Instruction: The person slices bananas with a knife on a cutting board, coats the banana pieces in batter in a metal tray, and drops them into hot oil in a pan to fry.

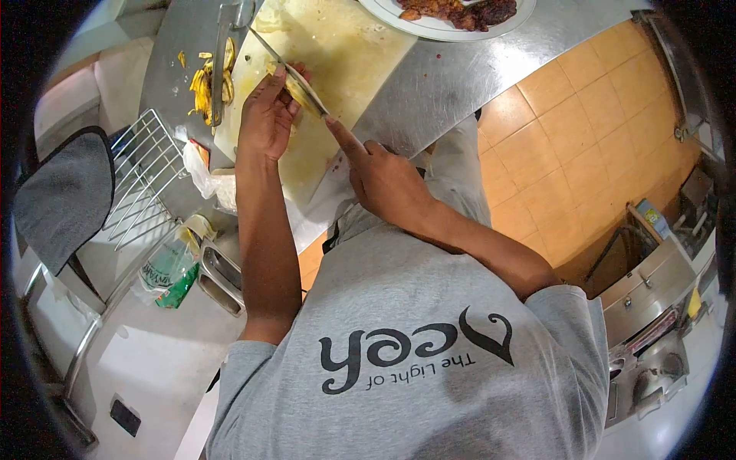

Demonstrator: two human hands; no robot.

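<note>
My left hand (pixel 268 116) holds a peeled yellow piece of fruit (pixel 303 93) over the cutting board (pixel 356 57), its fingers curled round one side. My right hand (pixel 383 178) grips a knife (pixel 267 46), index finger stretched along the blade's back, and the blade lies along the fruit. The knife's handle is hidden in my right hand. Left of the board, yellow peels (pixel 202 92) lie on the metal counter beside a long metal edge.
A white plate of dark browned food (pixel 475 14) stands at the top. At the left are a wire rack (pixel 142 176), a plastic bag (pixel 198 165), a metal tray (pixel 221 272) and a green-and-clear packet (pixel 172 280). Orange floor tiles show at the right.
</note>
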